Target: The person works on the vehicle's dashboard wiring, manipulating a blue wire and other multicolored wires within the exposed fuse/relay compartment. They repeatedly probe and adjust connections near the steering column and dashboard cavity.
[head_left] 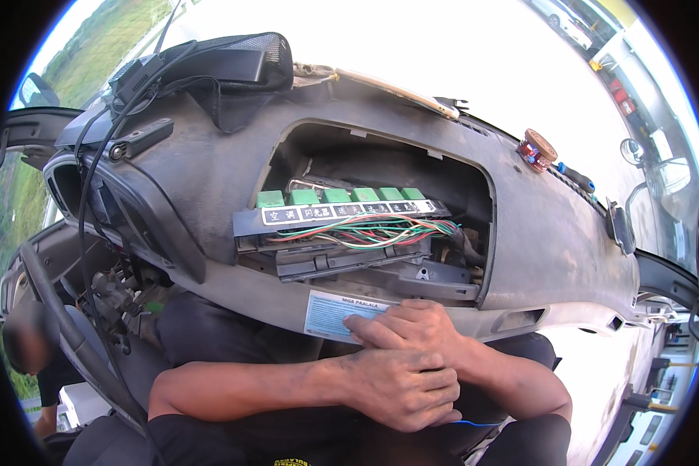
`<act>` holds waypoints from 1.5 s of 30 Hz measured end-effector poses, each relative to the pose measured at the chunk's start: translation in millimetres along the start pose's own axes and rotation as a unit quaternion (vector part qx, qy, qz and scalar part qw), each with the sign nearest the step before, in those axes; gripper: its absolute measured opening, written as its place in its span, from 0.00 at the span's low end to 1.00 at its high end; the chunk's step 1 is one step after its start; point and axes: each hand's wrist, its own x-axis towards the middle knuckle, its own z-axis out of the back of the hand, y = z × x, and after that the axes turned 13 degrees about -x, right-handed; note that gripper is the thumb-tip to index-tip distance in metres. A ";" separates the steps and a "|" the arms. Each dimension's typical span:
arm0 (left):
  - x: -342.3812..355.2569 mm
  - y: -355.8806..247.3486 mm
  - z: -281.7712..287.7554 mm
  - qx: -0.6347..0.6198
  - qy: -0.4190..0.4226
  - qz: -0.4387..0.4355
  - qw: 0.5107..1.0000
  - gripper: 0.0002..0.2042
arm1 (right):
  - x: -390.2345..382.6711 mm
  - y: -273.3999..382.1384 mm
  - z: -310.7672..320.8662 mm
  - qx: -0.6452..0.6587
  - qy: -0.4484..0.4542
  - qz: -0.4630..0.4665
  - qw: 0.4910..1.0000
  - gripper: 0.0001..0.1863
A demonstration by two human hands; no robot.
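Two bare hands, both mine, cross at lower center of the frame in front of a vehicle's opened dashboard (551,233). My left grip (404,392) is loosely curled, laid across my right wrist; its palm is hidden, and I cannot tell whether it has hold of anything. My right grip (412,326) is partly bent, its fingers reaching leftward over one blue-and-white printed sheet (330,317) on the dashboard's lower edge; whether they touch it or hold anything I cannot tell.

Directly above my grip, well apart from it at the center of the frame, one relay panel (248,224) sits tilted in one large opening. I count six green blocks (363,196) along its top, one white-lettered label strip (349,211) beneath them and one bundle of red, green and white wires (380,231) sagging across its front; the strands are too tangled to count.

At upper right, one round container (536,149) stands near one blue-handled tool (579,179). One black mesh holder (276,62) rests at upper left. One steering wheel (58,326) curves along the left, beside one other person (50,392) at the lower left edge.
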 end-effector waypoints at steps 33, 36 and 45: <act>1.1 0.0 7.9 -0.247 0.539 0.249 0.765 0.12 | 18.6 -52.4 84.9 -0.264 -0.176 0.038 0.948 0.07; 28.4 -9.4 22.6 -0.304 0.432 0.207 0.823 0.10 | -20.5 -38.7 132.1 -0.264 -0.202 -0.042 0.942 0.09; 20.7 -64.1 13.3 -0.422 0.230 0.321 0.816 0.15 | -218.1 145.6 137.6 0.206 0.062 -0.317 0.924 0.35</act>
